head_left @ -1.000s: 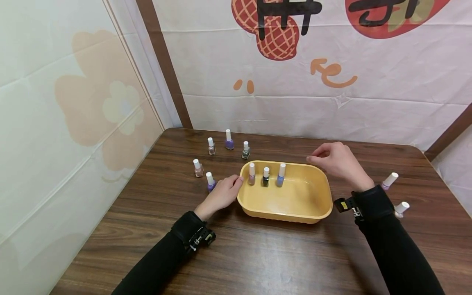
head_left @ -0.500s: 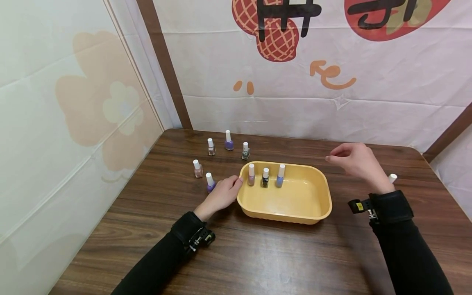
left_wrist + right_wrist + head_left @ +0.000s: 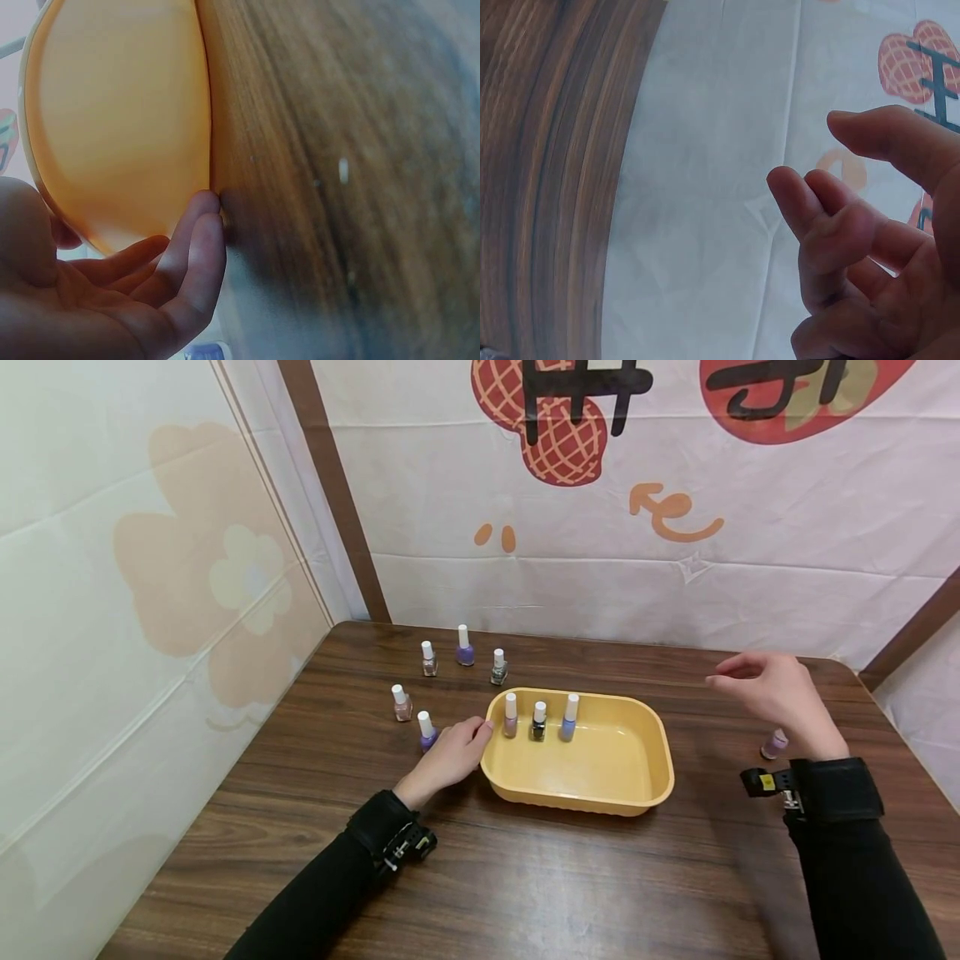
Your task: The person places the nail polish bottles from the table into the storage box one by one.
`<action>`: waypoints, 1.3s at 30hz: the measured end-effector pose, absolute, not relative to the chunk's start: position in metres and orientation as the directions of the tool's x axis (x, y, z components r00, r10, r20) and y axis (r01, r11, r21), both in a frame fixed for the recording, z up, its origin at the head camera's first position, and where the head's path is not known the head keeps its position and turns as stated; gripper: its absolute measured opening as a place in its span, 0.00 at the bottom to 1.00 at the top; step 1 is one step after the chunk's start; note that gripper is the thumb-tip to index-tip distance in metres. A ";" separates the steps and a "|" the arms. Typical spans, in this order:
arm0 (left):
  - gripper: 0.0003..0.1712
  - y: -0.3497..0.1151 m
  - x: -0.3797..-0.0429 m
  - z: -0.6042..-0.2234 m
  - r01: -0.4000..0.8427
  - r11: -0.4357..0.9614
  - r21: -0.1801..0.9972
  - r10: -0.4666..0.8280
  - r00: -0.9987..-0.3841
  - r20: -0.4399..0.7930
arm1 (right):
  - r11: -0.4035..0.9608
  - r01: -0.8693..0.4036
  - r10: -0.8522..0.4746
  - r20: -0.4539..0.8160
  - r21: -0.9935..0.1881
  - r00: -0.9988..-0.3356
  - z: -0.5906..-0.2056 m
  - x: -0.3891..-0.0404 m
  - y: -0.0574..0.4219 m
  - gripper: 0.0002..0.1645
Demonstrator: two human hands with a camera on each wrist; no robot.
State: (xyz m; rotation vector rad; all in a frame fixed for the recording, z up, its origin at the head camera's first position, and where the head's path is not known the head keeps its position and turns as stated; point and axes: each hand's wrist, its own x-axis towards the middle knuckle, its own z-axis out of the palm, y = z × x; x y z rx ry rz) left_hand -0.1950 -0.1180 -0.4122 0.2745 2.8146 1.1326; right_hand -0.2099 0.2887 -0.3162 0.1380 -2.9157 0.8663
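Observation:
A yellow plastic tray stands mid-table. My left hand grips its left end, thumb at the rim and fingers against the outer wall, as the left wrist view shows. Three white-capped nail polish bottles stand inside: pink, dark and light blue. Just beyond my left hand is a purple bottle, partly hidden by it. My right hand is raised right of the tray, fingers loosely bent, thumb apart, holding nothing. A lilac bottle shows below it, partly covered by the wrist.
Back left on the wooden table stand more bottles: pinkish, pale, purple and glittery grey. A printed cloth hangs behind the table's far edge, another cloth along the left.
My right hand has moved right, from the tray's back right corner to above the table beside the lilac bottle. The left hand and the tray have stayed in place.

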 end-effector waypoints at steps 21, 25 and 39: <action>0.23 -0.118 -0.194 -0.411 0.097 0.700 0.708 0.196 -0.979 -0.059 | 0.813 0.004 0.066 0.086 -0.582 -0.994 -0.323 -0.199 0.344 0.35; 0.23 -0.118 -0.195 -0.411 0.110 0.699 0.706 0.205 -0.977 -0.051 | 0.787 0.040 0.111 0.076 -0.615 -0.991 -0.327 -0.196 0.353 0.36; 0.23 -0.118 -0.195 -0.410 0.112 0.710 0.696 0.204 -0.978 -0.051 | 0.778 0.110 0.126 -0.019 -0.619 -0.992 -0.345 -0.194 0.367 0.40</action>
